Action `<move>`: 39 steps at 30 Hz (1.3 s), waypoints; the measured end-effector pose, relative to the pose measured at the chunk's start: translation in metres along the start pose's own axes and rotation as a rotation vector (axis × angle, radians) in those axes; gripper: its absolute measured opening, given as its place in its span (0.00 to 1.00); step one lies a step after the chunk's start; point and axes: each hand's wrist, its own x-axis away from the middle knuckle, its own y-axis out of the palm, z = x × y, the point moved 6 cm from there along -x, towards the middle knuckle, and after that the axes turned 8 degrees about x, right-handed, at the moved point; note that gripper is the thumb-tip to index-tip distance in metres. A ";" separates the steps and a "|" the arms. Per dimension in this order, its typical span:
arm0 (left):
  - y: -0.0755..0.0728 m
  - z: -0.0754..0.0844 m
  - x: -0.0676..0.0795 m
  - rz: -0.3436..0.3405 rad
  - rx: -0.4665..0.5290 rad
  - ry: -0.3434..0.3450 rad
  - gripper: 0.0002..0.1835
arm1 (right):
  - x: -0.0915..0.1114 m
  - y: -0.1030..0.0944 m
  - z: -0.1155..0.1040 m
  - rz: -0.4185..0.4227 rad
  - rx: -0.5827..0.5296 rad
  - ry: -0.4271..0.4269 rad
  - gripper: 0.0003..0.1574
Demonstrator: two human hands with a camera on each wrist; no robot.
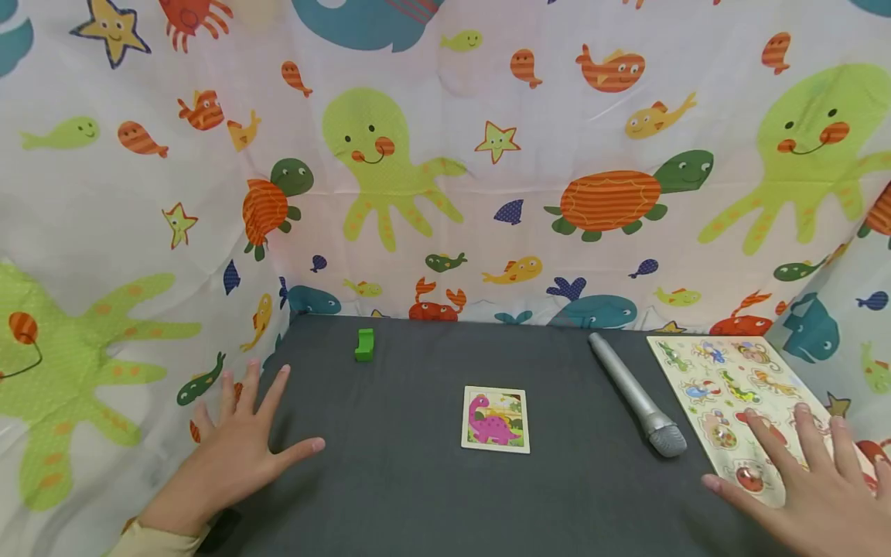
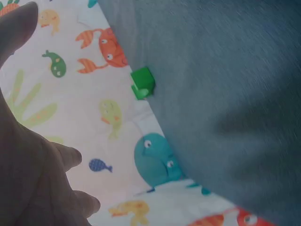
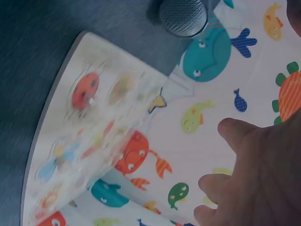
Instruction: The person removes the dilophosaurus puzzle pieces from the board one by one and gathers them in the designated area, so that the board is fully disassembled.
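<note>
Green block (image 1: 364, 346), silver microphone (image 1: 635, 394), cream animal-print board (image 1: 739, 406), grey tabletop (image 1: 404, 487), white sea-creature cloth (image 1: 466, 216)

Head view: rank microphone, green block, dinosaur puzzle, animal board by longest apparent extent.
1. Animal board, partly hidden by the right hand
2. Microphone
3. Dinosaur puzzle
4. Green block

By area, microphone and dinosaur puzzle look too close to rank.

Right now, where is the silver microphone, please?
In the head view, the silver microphone lies right of centre on the dark table, between the dinosaur puzzle and the bug puzzle board.
</note>
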 end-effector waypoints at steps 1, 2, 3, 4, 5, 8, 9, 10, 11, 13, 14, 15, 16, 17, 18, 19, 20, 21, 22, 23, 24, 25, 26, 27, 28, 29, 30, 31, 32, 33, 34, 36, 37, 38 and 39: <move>0.001 0.003 -0.001 0.000 0.008 0.010 0.71 | -0.002 -0.002 -0.005 -0.008 -0.006 -0.004 0.82; 0.003 0.007 -0.002 0.000 0.019 0.022 0.71 | -0.005 -0.005 -0.010 -0.018 -0.014 -0.003 0.81; 0.005 0.011 -0.004 0.000 0.029 0.036 0.70 | -0.008 -0.007 -0.016 -0.024 -0.019 -0.008 0.80; 0.008 0.016 -0.006 0.000 0.040 0.049 0.70 | -0.012 -0.009 -0.023 -0.029 -0.028 -0.031 0.79; 0.011 0.021 -0.009 0.002 0.055 0.065 0.70 | -0.015 -0.011 -0.032 -0.028 -0.048 -0.054 0.78; 0.023 0.040 -0.020 -0.001 0.098 0.114 0.70 | -0.027 -0.018 -0.063 -0.028 -0.116 -0.143 0.75; 0.029 0.047 -0.025 -0.005 0.110 0.129 0.69 | -0.030 -0.020 -0.076 -0.027 -0.137 -0.174 0.73; 0.034 0.054 -0.030 -0.012 0.123 0.144 0.69 | -0.034 -0.023 -0.090 -0.029 -0.161 -0.196 0.73; 0.040 0.063 -0.035 -0.023 0.136 0.157 0.69 | -0.038 -0.025 -0.104 -0.023 -0.191 -0.219 0.71; 0.052 0.081 -0.045 -0.043 0.164 0.183 0.67 | -0.045 -0.028 -0.133 -0.013 -0.247 -0.267 0.69; 0.058 0.090 -0.050 -0.053 0.175 0.197 0.65 | -0.047 -0.030 -0.147 0.004 -0.278 -0.295 0.67; 0.064 0.099 -0.054 -0.062 0.191 0.210 0.63 | -0.050 -0.031 -0.161 0.016 -0.314 -0.323 0.64; 0.069 0.109 -0.058 -0.071 0.201 0.222 0.61 | -0.052 -0.031 -0.174 0.027 -0.349 -0.351 0.61; 0.074 0.118 -0.062 -0.077 0.213 0.237 0.58 | -0.055 -0.031 -0.186 0.037 -0.379 -0.380 0.58; 0.078 0.126 -0.065 -0.081 0.223 0.254 0.55 | -0.056 -0.030 -0.198 0.036 -0.403 -0.405 0.55; 0.082 0.135 -0.067 -0.089 0.229 0.266 0.52 | -0.058 -0.029 -0.209 0.033 -0.419 -0.423 0.53; 0.085 0.143 -0.069 -0.096 0.233 0.278 0.49 | -0.059 -0.027 -0.219 0.029 -0.436 -0.442 0.50; 0.088 0.150 -0.071 -0.102 0.240 0.289 0.47 | -0.061 -0.025 -0.228 0.018 -0.446 -0.453 0.49; 0.091 0.158 -0.073 -0.107 0.243 0.303 0.44 | -0.062 -0.023 -0.236 0.008 -0.452 -0.463 0.47; 0.093 0.165 -0.076 -0.112 0.245 0.317 0.42 | -0.062 -0.021 -0.243 0.000 -0.452 -0.473 0.46; 0.096 0.171 -0.078 -0.120 0.250 0.329 0.41 | -0.063 -0.020 -0.250 -0.009 -0.454 -0.478 0.45; 0.099 0.177 -0.081 -0.127 0.250 0.338 0.39 | -0.064 -0.018 -0.255 -0.016 -0.453 -0.483 0.44; 0.102 0.182 -0.083 -0.134 0.254 0.350 0.37 | -0.063 -0.017 -0.260 -0.022 -0.452 -0.491 0.43; 0.106 0.187 -0.086 -0.140 0.251 0.363 0.36 | -0.063 -0.016 -0.265 -0.026 -0.448 -0.496 0.42; 0.109 0.191 -0.088 -0.149 0.247 0.376 0.35 | -0.063 -0.015 -0.269 -0.033 -0.443 -0.504 0.40; 0.112 0.194 -0.091 -0.158 0.243 0.388 0.33 | -0.062 -0.013 -0.273 -0.043 -0.440 -0.509 0.39; 0.115 0.197 -0.093 -0.167 0.240 0.399 0.32 | -0.061 -0.012 -0.278 -0.054 -0.436 -0.514 0.38; 0.118 0.200 -0.095 -0.171 0.230 0.411 0.30 | -0.059 -0.010 -0.282 -0.061 -0.429 -0.522 0.37; 0.120 0.202 -0.096 -0.177 0.226 0.422 0.29 | -0.058 -0.009 -0.286 -0.065 -0.427 -0.532 0.36; 0.122 0.204 -0.098 -0.182 0.220 0.430 0.29 | -0.056 -0.008 -0.290 -0.070 -0.424 -0.539 0.35; 0.125 0.205 -0.099 -0.183 0.216 0.438 0.28 | -0.054 -0.007 -0.294 -0.072 -0.420 -0.548 0.34; 0.128 0.207 -0.101 -0.179 0.210 0.448 0.27 | -0.052 -0.005 -0.300 -0.066 -0.417 -0.558 0.32; 0.130 0.208 -0.101 -0.176 0.208 0.454 0.27 | -0.050 -0.004 -0.302 -0.061 -0.420 -0.563 0.31; 0.132 0.208 -0.101 -0.176 0.207 0.456 0.27 | -0.049 -0.004 -0.304 -0.056 -0.422 -0.568 0.30; 0.133 0.209 -0.102 -0.174 0.201 0.459 0.27 | -0.048 -0.003 -0.305 -0.053 -0.419 -0.570 0.29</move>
